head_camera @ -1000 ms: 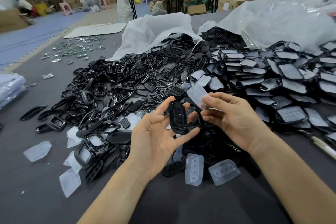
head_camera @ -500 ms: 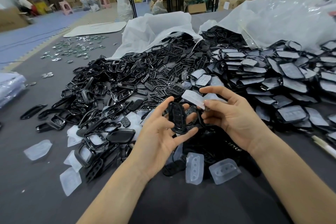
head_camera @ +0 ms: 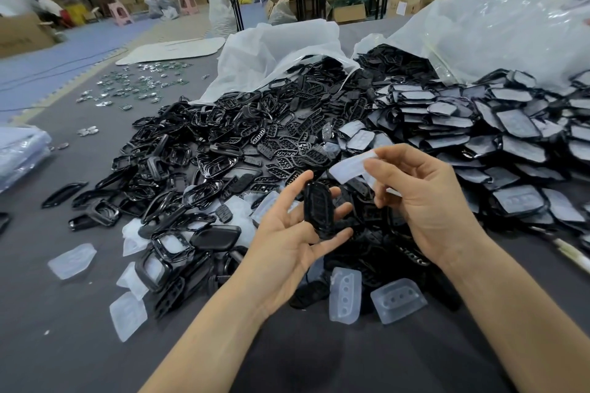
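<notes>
- Two plastic bags lie open on the table towards its far edge.
- White bag: black frames spill from its mouth into a loose heap across the middle of the table.
- Clear bag, just right of the white one: black parts show inside its mouth, and stacked parts faced with clear pads run along the right side.
- Left hand: palm up, over the near middle of the table. Thumb and loosely curled fingers grip a black shell, which stands nearly upright and clear of the table.
- Right hand: thumb and forefinger pinch one end of a clear pad; the remaining fingers are curled under. The pad is held above and just right of the shell, not touching it.
- Two loose pads lie side by side near the near edge, below the hands.
- Change from half a second ago: the right hand has drawn slightly up and to the right, widening the gap to the left fingers. The pad remains edge-on; a second ago it showed its face.
- The shell sits in the left hand as before; bags and heaps are unmoved.
</notes>
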Motion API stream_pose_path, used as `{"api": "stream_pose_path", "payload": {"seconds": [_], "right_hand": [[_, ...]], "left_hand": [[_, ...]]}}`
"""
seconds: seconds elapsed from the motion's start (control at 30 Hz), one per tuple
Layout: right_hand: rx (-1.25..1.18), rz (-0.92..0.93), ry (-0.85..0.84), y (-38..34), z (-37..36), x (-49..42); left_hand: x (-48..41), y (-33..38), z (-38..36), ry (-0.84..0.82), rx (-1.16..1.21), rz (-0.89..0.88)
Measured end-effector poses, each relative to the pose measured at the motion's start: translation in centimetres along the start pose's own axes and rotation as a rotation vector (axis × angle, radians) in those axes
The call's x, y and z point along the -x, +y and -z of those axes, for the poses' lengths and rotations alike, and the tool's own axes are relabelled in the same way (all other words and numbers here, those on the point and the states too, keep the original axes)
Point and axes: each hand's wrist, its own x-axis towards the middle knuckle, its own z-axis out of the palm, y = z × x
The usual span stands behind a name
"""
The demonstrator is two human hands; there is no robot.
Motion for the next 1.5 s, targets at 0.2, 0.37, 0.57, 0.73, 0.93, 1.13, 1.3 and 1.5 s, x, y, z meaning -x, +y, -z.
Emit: {"api": "stream_pose_path", "payload": {"seconds": [0.2, 0.37, 0.57, 0.73, 0.93, 1.13, 1.3, 1.5], "right_hand": [[-0.094, -0.040, -0.018, -0.4, 0.5, -0.1], [-0.091, -0.077, -0.015, -0.3, 0.3, 0.0], [-0.098, -0.106, 0.034, -0.4, 0.4, -0.1], [-0.034, -0.130, 0.103, -0.4, 0.4, -0.1], [-0.037, -0.178, 0.075, -0.1, 0.3, -0.1], [0.000, -0.286, 0.024, 0.2, 0.3, -0.1], [0.053, -0.430, -0.241, -0.4, 0.6, 0.2], [0.042, -0.470, -0.563, 0.1, -0.4, 1.1]], "left_hand": [[-0.1, -0.1, 0.1, -0.006, 0.016, -0.002], [-0.1, -0.1, 0.1, -0.014, -0.007, -0.007], [0.1, 0.0, 0.0, -0.019, -0.009, -0.005], [0.2, 0.2, -0.2, -0.014, 0.033, -0.002], [0.3, 0.5, -0.4, 0.014, 0.121, -0.011], [0.3, 0.6, -0.8, 0.110, 0.101, -0.054], [0.3, 1.0, -0.9, 0.163, 0.121, -0.165], [0.2, 0.9, -1.0, 0.195, 0.192, -0.205]]}}
